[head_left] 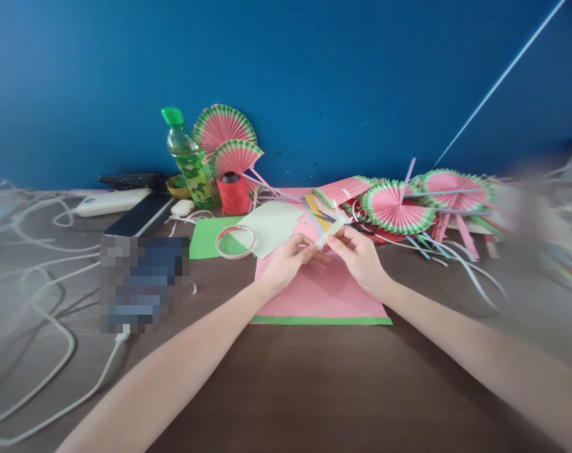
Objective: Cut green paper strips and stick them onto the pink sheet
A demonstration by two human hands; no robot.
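- The left hand (290,259) pinches the lower end of a pale strip (333,230) between thumb and fingers.
- The right hand (360,257) pinches the same strip a little higher up, its thumb on the near side; the two hands are close together.
- The strip slants up to the right, held above a pink sheet (328,292) with a green band (321,321) along its near edge.
- The pink sheet lies on the dark table (286,390), under both hands.
- A roll of tape (253,244) lies to the left of the hands, overlapping a green sheet (203,240) and a pale green sheet (274,220).
- Just beyond the hands are scissors (364,228) and a yellow patterned piece (314,211).
- Pleated pink-and-green fans (399,206) are piled to the right, with loose paper strips (474,274) near them.
- At the back left, a bottle (196,173) stands beside a red container (233,196), with a large round fan (224,123) against the blue wall (286,75).
- A pixelated device (146,283) lies at the left, a white cable (107,371) plugged into its near end.
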